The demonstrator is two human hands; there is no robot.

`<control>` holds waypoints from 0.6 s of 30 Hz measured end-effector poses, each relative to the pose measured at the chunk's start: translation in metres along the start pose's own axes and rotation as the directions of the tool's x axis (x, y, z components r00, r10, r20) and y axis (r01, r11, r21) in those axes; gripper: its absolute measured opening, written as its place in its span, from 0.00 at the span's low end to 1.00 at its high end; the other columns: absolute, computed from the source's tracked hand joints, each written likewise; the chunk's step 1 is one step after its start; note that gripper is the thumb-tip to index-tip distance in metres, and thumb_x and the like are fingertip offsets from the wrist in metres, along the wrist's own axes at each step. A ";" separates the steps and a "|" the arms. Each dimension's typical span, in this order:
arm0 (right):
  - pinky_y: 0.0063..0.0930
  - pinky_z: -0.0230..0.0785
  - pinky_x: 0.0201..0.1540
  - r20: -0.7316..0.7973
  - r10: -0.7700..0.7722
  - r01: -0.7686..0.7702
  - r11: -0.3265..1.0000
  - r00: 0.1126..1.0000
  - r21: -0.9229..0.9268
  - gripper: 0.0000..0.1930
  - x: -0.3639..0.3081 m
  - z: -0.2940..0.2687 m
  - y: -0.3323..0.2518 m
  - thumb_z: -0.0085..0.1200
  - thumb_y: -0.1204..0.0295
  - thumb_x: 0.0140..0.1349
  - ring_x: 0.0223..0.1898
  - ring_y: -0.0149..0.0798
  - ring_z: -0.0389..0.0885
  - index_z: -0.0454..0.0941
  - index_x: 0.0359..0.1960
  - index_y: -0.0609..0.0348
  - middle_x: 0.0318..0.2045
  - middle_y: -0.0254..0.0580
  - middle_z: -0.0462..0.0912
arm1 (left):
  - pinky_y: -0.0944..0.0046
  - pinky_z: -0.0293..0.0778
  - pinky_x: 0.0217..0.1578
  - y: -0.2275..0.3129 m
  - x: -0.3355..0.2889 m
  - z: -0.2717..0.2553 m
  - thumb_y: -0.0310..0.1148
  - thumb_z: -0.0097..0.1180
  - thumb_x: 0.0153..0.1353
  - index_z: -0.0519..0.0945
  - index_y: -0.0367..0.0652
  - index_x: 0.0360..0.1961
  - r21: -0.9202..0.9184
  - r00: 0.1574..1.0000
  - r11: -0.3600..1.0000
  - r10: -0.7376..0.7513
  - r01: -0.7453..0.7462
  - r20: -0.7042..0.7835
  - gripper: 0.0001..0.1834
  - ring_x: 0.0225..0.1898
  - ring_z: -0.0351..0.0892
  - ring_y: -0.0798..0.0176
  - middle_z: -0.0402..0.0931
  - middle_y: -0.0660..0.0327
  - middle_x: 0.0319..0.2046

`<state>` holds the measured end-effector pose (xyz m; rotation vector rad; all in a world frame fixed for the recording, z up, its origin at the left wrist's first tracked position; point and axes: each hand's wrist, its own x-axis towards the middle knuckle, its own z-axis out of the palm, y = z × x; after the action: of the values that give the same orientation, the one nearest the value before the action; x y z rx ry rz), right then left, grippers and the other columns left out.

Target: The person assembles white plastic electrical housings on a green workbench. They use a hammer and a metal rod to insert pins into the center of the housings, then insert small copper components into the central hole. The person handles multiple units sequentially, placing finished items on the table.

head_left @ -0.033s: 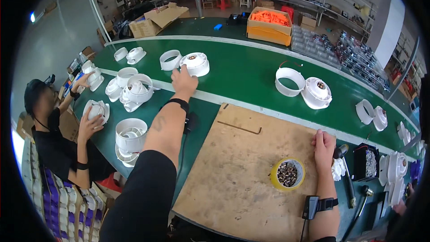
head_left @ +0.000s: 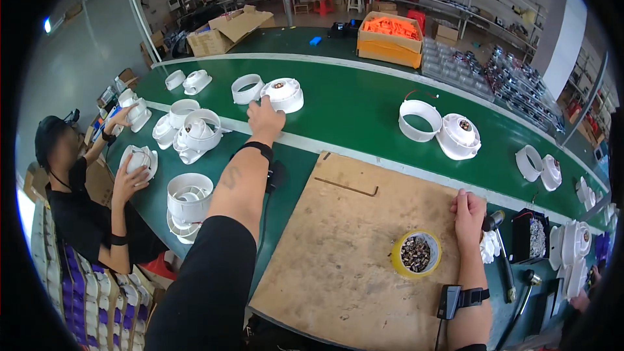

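- A long green belt [head_left: 344,97] runs across the scene with pale edging along both sides, carrying white rings and white housings in pairs.
- On the near side lies the dark green worktop [head_left: 296,169], also bearing white parts at the left.
- A co-worker in black [head_left: 84,211] sits at the left, one hand around a white part [head_left: 140,162], the other at another white piece.
- A stained brown board [head_left: 344,253] rests on the worktop in front of the person.
- Beyond the belt stands a carton [head_left: 390,53] heaped with orange pieces [head_left: 390,26].
- The round white housing [head_left: 284,96] sits on the belt, left of centre, just beside a white ring [head_left: 247,90].
- The person's left hand [head_left: 266,118] reaches to that housing's near left rim, fingers touching it; whether they are clamped on it cannot be told.
- The right hand [head_left: 468,213] rests at the board's right edge, fingers curled together, with nothing visible in it.
- A yellow-rimmed tub [head_left: 396,262] of small metal pieces [head_left: 416,253] stands on the board.
- A thin L-shaped key [head_left: 346,187] lies near the board's far edge.
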<state>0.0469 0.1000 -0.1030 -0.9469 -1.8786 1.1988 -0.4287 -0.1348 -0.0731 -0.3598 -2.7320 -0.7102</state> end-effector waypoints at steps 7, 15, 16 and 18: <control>0.22 0.66 0.31 -0.024 -0.060 0.062 0.996 0.998 0.067 0.19 0.001 0.006 0.014 0.49 0.60 0.73 0.26 0.26 0.71 0.76 0.28 0.63 0.22 0.32 0.75 | 0.44 0.67 0.61 -0.004 0.024 0.016 0.41 0.64 0.54 0.70 0.54 0.61 -0.035 0.982 0.999 -0.022 0.029 0.189 0.32 0.65 0.65 0.44 0.63 0.51 0.64; 0.23 0.65 0.30 -0.016 -0.050 0.051 0.999 0.999 0.020 0.19 0.002 0.008 0.017 0.49 0.61 0.73 0.25 0.26 0.71 0.75 0.26 0.62 0.21 0.33 0.75 | 0.49 0.74 0.57 -0.012 0.027 0.029 0.40 0.69 0.53 0.70 0.49 0.57 -0.051 0.982 0.998 0.057 -0.049 0.178 0.31 0.60 0.72 0.43 0.64 0.49 0.62; 0.23 0.65 0.30 -0.012 -0.054 0.054 0.998 0.998 0.020 0.19 0.003 0.008 0.018 0.49 0.61 0.73 0.25 0.26 0.71 0.75 0.26 0.62 0.21 0.33 0.75 | 0.50 0.75 0.56 -0.009 0.025 0.031 0.39 0.70 0.52 0.71 0.48 0.56 -0.064 0.984 0.997 0.063 -0.053 0.169 0.31 0.59 0.73 0.42 0.65 0.49 0.62; 0.23 0.65 0.29 -0.025 -0.063 0.064 0.998 0.998 0.026 0.19 0.002 0.005 0.014 0.49 0.61 0.73 0.24 0.25 0.71 0.75 0.26 0.62 0.21 0.33 0.75 | 0.50 0.76 0.55 -0.003 0.016 0.034 0.39 0.71 0.52 0.71 0.47 0.56 -0.085 0.984 0.996 0.051 -0.037 0.170 0.32 0.57 0.74 0.42 0.65 0.48 0.60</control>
<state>0.0443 0.1034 -0.1174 -0.8770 -1.8550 1.1670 -0.4516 -0.1176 -0.0969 -0.5214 -2.8519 -0.8154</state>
